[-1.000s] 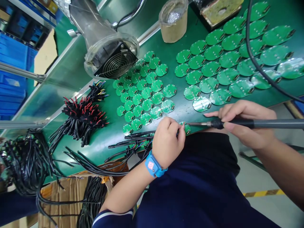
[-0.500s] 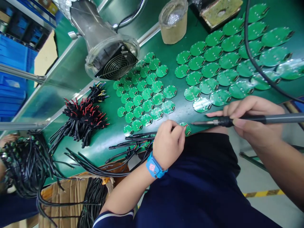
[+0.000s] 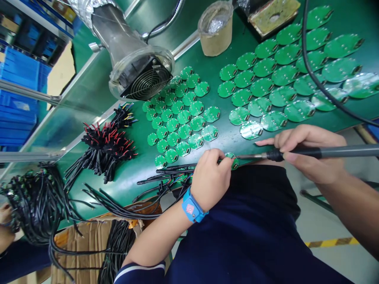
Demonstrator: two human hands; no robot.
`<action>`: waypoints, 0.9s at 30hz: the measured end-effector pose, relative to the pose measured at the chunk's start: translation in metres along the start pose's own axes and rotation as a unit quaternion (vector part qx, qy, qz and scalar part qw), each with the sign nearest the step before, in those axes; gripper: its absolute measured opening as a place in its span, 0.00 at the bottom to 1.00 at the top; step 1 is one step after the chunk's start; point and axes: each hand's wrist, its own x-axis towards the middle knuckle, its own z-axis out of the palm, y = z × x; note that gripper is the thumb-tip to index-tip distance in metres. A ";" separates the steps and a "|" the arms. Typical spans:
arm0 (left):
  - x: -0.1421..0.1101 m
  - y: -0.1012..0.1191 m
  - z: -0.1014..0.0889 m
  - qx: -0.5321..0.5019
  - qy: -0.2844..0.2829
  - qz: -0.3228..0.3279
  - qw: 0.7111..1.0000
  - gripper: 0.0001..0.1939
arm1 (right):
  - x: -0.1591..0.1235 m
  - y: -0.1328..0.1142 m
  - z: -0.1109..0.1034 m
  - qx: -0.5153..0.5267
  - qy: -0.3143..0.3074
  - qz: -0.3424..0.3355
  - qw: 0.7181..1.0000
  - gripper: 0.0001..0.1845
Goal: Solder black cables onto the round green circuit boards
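My left hand (image 3: 210, 178), with a blue wrist strap (image 3: 191, 206), pinches a wire against a small round green circuit board (image 3: 232, 158) at the table's near edge. My right hand (image 3: 308, 152) grips a soldering iron (image 3: 322, 152) like a pen. Its metal tip touches that board from the right. Black wire leads (image 3: 168, 175) run from under my left hand to the left.
Several small green boards (image 3: 180, 116) lie in rows mid-table; larger ones (image 3: 293, 67) fill the right. A fume extractor fan (image 3: 142, 77) and a solder-filled tub (image 3: 215, 27) stand behind. Bundles of black and red wires (image 3: 103, 146) lie left; another person's hand (image 3: 4, 215) shows far left.
The soldering iron tip had pulled back to the right half a second ago; it has now moved left again onto the small board. My left hand stayed in place.
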 end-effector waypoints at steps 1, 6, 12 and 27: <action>0.001 0.000 -0.001 -0.002 -0.008 -0.003 1.000 0.08 | 0.000 0.000 0.000 0.003 0.001 0.001 1.000 0.08; 0.005 0.004 -0.005 -0.021 -0.038 -0.029 0.999 0.09 | -0.001 -0.001 0.000 -0.013 -0.008 -0.010 1.000 0.10; 0.010 0.010 -0.008 -0.038 -0.063 -0.060 0.995 0.10 | -0.003 -0.001 0.000 -0.018 -0.012 -0.028 0.999 0.10; -0.001 0.007 -0.014 0.010 -0.074 -0.039 0.996 0.10 | 0.001 0.002 0.010 0.086 0.154 -0.029 0.984 0.05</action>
